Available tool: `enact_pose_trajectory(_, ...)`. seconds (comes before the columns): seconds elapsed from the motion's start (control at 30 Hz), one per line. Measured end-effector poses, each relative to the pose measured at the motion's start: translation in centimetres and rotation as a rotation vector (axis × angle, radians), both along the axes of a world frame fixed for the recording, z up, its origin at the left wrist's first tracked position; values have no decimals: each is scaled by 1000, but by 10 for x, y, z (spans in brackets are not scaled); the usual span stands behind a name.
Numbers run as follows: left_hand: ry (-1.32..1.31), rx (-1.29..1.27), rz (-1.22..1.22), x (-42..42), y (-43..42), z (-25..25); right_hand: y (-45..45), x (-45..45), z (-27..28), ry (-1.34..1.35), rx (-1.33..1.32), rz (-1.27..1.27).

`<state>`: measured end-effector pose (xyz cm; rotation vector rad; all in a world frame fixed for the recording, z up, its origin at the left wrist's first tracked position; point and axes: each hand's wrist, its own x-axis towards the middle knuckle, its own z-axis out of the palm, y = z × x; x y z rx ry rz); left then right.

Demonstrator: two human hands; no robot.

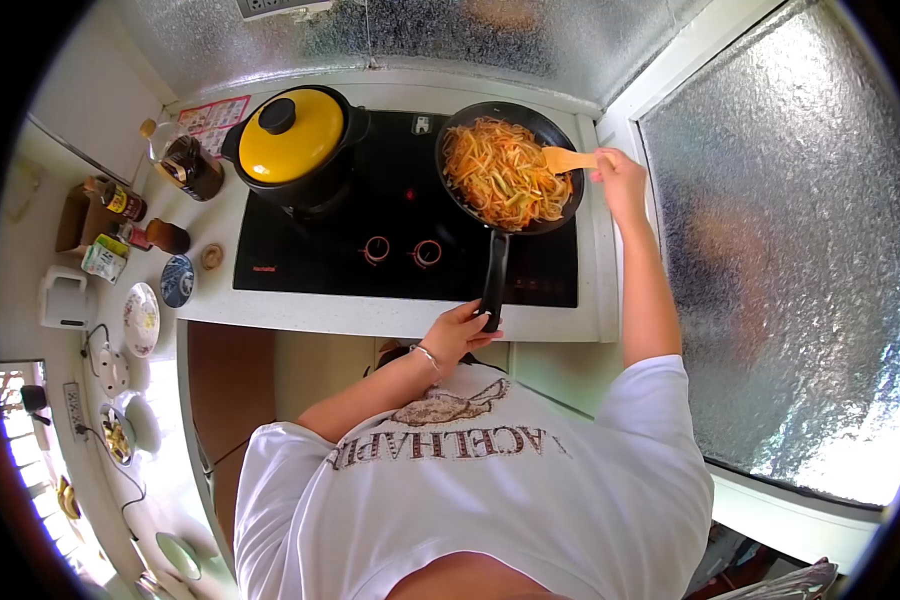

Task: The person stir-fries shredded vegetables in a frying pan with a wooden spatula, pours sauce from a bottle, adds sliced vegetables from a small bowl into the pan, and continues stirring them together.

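A black frying pan (550, 130) sits on the right side of the cooktop, filled with shredded vegetables (500, 170) in orange and pale green. Its black handle (496, 265) points toward my body, and my left hand (460, 332) is closed around the handle's end. My right hand (620, 180), at the pan's right side, grips a wooden spatula (567, 160). The spatula's flat end rests at the right part of the vegetables; its tip is partly among them.
A black pot with a yellow lid (300, 150) stands on the left of the black cooktop (315, 260). Along the left counter are a large bottle of dark liquid (192, 168), jars, a blue patterned dish (177, 281) and a flowered plate (142, 320). A foil-like wall (780, 240) borders the right.
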<state>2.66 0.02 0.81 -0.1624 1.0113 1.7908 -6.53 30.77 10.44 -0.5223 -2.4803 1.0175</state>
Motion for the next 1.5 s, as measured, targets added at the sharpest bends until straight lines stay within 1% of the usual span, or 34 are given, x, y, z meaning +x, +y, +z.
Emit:
enact_pose_trajectory(0.07,-4,-5,2,1,1,-1,-4,7,18,65,66,-63)
enact_pose_trajectory(0.1,-13,-3,11,1,1,-3,3,8,17,66,65,-66)
enact_pose_trajectory(0.17,-20,3,18,1,3,-6,20,9,11,-137,123,-108)
enact_pose_trajectory(0.2,-6,9,16,2,4,-6,14,8,4,-70,59,-88)
enact_pose_trajectory(0.23,9,14,14,3,4,-6,9,7,0,-71,59,-91)
enact_pose_trajectory(0.27,12,15,13,3,4,-5,5,5,-2,-17,12,-88)
enact_pose_trajectory(0.33,19,-28,6,1,5,-3,4,4,2,113,-31,-95)
enact_pose_trajectory(0.37,19,-30,7,1,4,-4,6,6,8,113,-32,-94)
enact_pose_trajectory(0.43,33,-19,2,1,3,-5,16,13,18,-72,94,-164)
enact_pose_trajectory(0.5,39,-28,-10,0,2,0,18,12,7,-80,77,-122)
enact_pose_trajectory(0.57,50,-36,-20,-1,1,1,8,6,-2,-74,-129,-93)
enact_pose_trajectory(0.67,47,-55,-11,-1,1,-5,-8,6,28,-57,-69,-110)
enact_pose_trajectory(0.73,68,-64,-3,-1,-1,-4,-20,2,32,-33,-50,-117)
enact_pose_trajectory(0.8,78,-73,-9,-1,0,-5,-43,-12,29,89,-165,-73)
enact_pose_trajectory(0.87,91,-84,-15,-1,0,-1,-62,-33,10,103,-193,-41)
enact_pose_trajectory(0.9,20,-65,15,-2,1,7,-74,-42,-2,160,-341,-32)
enact_pose_trajectory(0.93,-52,-48,46,-2,1,11,-75,-57,-22,217,-380,-13)
enact_pose_trajectory(0.97,-51,-53,47,-2,2,8,-78,-68,-38,205,-386,-14)
enact_pose_trajectory(1.03,-186,93,77,-3,5,-1,-76,-75,-57,157,-70,-1)
enact_pose_trajectory(1.07,-185,91,77,-2,5,-2,-65,-78,-70,139,-124,-59)
enact_pose_trajectory(1.1,-171,97,68,-1,5,0,-48,-84,-87,178,-202,-97)
enact_pose_trajectory(1.17,-151,114,69,-2,6,2,-59,-63,-41,88,-415,-148)
enact_pose_trajectory(1.2,-155,99,74,-2,7,3,-62,-66,-39,200,-536,-196)
enact_pose_trajectory(1.23,-163,80,75,0,6,3,-63,-72,-45,198,-537,-192)
enact_pose_trajectory(1.3,-150,66,70,0,7,2,-74,-85,-55,322,-672,-161)
enact_pose_trajectory(1.33,-132,53,64,0,8,2,-85,-80,-45,104,-386,-214)
enact_pose_trajectory(1.37,-130,49,64,0,7,3,-81,-82,-51,106,-391,-215)
enact_pose_trajectory(1.43,-125,34,64,0,7,3,-65,-82,-61,169,-237,-183)
enact_pose_trajectory(1.47,-125,34,63,1,6,1,-52,-78,-58,76,-179,-160)
enact_pose_trajectory(1.5,-125,49,69,1,6,-1,-50,-68,-43,33,-252,-172)
